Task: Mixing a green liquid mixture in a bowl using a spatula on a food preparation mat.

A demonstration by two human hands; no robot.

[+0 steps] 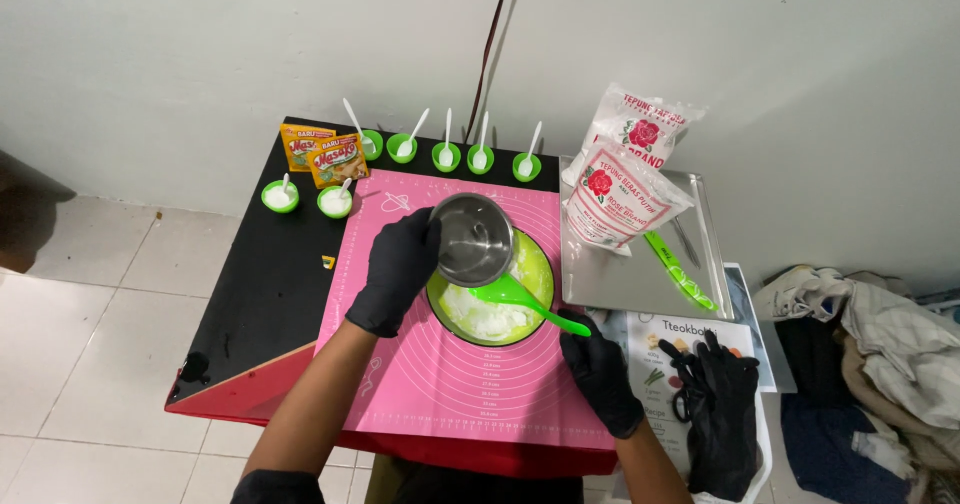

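White wall and pale floor tiles frame a small black-topped table (262, 284) with a pink silicone baking mat (450, 384) laid over it. Right of it sits a flat steel tray (640, 279) bearing two white flour bags (625, 189). On the mat stands a lime-green mixing bowl (538, 264) of white dough. Over it the black-gloved left hand (398, 269) grasps a tilted small steel pot (472, 239) — mouth toward the bowl. The gloved right hand (600, 369) is clenched around a green plastic spatula (525, 299) — blade in the dough. Small green cups with white spoons (447, 154) line the table's far edge.
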